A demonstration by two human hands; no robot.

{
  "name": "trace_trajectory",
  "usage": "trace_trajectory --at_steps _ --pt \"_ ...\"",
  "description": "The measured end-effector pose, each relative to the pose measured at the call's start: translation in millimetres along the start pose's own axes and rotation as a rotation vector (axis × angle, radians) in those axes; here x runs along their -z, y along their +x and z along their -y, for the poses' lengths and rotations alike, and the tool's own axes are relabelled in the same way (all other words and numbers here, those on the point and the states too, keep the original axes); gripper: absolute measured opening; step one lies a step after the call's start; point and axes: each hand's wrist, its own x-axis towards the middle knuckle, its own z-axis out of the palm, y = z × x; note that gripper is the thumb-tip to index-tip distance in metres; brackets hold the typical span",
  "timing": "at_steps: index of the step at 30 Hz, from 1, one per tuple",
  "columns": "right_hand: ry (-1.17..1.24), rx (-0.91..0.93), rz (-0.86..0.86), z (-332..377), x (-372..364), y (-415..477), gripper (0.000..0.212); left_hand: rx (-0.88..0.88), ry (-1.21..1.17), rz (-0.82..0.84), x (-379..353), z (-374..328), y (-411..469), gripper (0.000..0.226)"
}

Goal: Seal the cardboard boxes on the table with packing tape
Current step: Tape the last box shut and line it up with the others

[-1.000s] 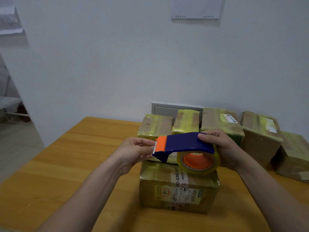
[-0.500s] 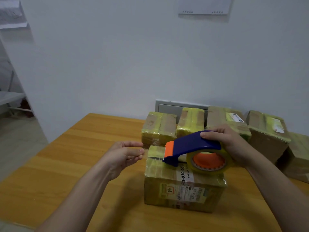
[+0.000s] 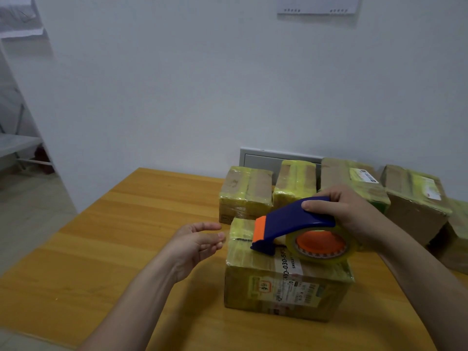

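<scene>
Now no longer pinches at the orange nose (image 3: 260,230) of the tape dispenser (image 3: 291,221) with the left hand (image 3: 197,243), as a second ago. Holds that hand loose and empty instead, fingers lightly spread, just beside the upper left edge of the front box (image 3: 278,287), apparently without touching it. Keeps the right hand (image 3: 342,211) wrapped over the blue handle, thumb on the near side, fingers curled over the far side.

Meanwhile brings the dispenser down: no longer carries it clear of the lid, but seemingly rests its lower blue lip on the box top near the left end, with the tape roll (image 3: 321,243) just above the printed label. Leaves the front box in place on the wooden table (image 3: 101,249), already glossy with yellowish tape, in front of a row of wrapped boxes (image 3: 245,193) along the wall.

Cannot tell about a free tape end stuck to the lid. Reads as the start of a fresh strip. Probably calls for a firm press at the nose, then a pull of the dispenser rightward along the top. Risks a lifted or wrinkled start without the left hand's help.
</scene>
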Motion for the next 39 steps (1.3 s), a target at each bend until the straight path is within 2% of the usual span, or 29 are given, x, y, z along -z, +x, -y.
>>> trace_trajectory --at_steps 5,7,9,10,11,12,15,19,23,29,31,34,39 --pt "-0.014 -0.011 0.009 1.2 -0.7 1.1 0.041 -0.050 0.020 0.014 -10.6 15.1 -2.1 0.037" --pt "-0.014 -0.022 0.008 1.2 -1.6 1.9 0.041 -0.190 0.301 -0.034 -17.1 18.7 -6.2 0.033" --pt "-0.015 -0.030 0.001 1.2 -2.0 3.1 0.041 -0.327 0.798 -0.094 -19.4 23.9 -6.9 0.042" --pt "-0.014 -0.033 -0.001 1.2 -2.1 3.3 0.041 -0.346 0.955 -0.097 -18.7 26.6 -5.4 0.050" --pt "-0.009 -0.032 -0.002 1.3 -2.2 3.0 0.041 -0.338 0.974 -0.088 -18.1 27.4 -3.5 0.057" --pt "-0.005 -0.028 -0.002 1.6 -2.4 2.4 0.041 -0.325 0.874 -0.067 -19.5 26.0 -2.4 0.059" --pt "-0.016 -0.024 0.002 2.0 -2.9 1.3 0.044 -0.285 0.363 0.001 -34.2 22.4 2.8 0.051" --pt "-0.020 -0.030 -0.004 1.6 -3.3 2.7 0.045 -0.115 0.046 0.192 -53.1 30.2 11.4 0.047" --pt "-0.006 -0.050 0.018 2.2 -3.6 3.7 0.046 -0.139 0.056 0.219 -45.3 30.1 16.8 0.038" --pt "-0.024 -0.148 0.115 8.5 12.8 4.1 0.060 -0.225 0.288 0.287 -37.9 22.1 13.2 0.049" --pt "-0.050 -0.149 0.136 10.8 13.9 0.5 0.056 -0.243 0.336 0.304 -37.2 20.9 12.5 0.048" --pt "-0.138 -0.145 0.097 15.5 24.8 -4.5 0.048 -0.266 0.391 0.322 -35.6 18.7 12.2 0.043" --pt "-0.170 -0.173 0.047 8.8 56.5 -24.7 0.061 -0.259 0.495 0.299 -34.5 14.2 17.7 0.027"
